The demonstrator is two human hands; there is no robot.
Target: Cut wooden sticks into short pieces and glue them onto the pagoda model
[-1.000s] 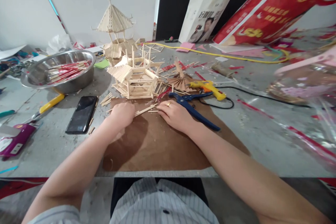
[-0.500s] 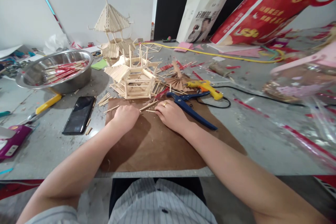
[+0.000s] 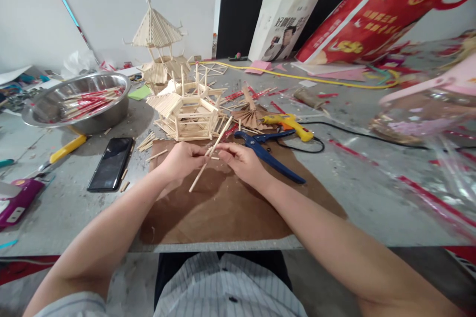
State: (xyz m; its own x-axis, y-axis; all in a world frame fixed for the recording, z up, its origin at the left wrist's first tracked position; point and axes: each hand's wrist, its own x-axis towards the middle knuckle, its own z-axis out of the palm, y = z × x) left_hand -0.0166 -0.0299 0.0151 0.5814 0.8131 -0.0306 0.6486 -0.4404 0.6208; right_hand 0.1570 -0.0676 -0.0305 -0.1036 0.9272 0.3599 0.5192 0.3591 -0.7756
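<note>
A thin wooden stick [image 3: 199,177] slants up between my hands, over the brown sheet [image 3: 223,213]. My left hand [image 3: 182,160] pinches it near its middle. On the other side, my right hand [image 3: 241,161] has thumb and fingers bent close together at the same stick; its exact grip is partly hidden. Just beyond my hands stands a six-sided stick framework [image 3: 194,118] with posts and a slatted roof section. A blue-handled cutter [image 3: 273,161] lies right of my right hand, beside a yellow glue gun [image 3: 288,124].
Left are a phone [image 3: 110,164], a yellow-handled knife [image 3: 68,147] and a steel bowl [image 3: 122,101] of red-wrapped sticks. A stick pagoda [image 3: 158,32] stands behind. A folded brown paper fan [image 3: 253,114], black cord [image 3: 357,131] and bags [image 3: 277,15] are further right.
Both hands have lifted slightly off the sheet and come together. The stick that lay between them is now raised and tilted in my fingers.
</note>
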